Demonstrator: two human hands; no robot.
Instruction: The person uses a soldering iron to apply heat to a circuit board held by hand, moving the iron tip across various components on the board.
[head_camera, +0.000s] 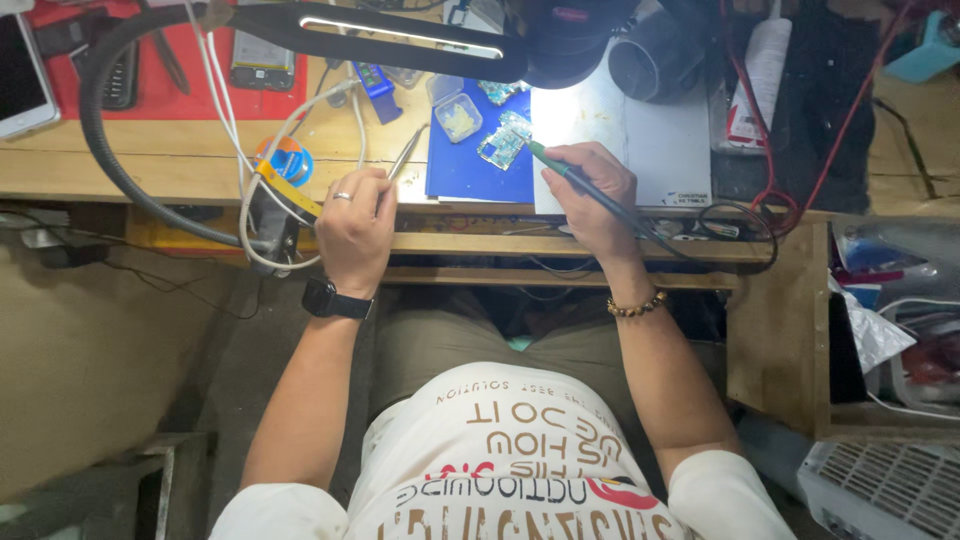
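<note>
My left hand (355, 230) rests on the workbench edge and grips metal tweezers (406, 155) whose tips point up toward a blue mat (465, 175). My right hand (590, 195) holds a green-handled soldering iron (570, 175) like a pen; its tip reaches a small circuit board (503, 142) lying on the blue mat. A second board piece (500, 92) and a small clear plastic box (458, 115) sit just above. A watch is on my left wrist, a bead bracelet on my right.
A black gooseneck lamp (400, 35) arches over the wooden bench (150, 150). A red mat (160, 60) with phones and tools lies far left, a white pad (650, 130) right of the blue mat, tangled cables (270, 200) near my left hand, an open drawer of clutter (890, 310) at right.
</note>
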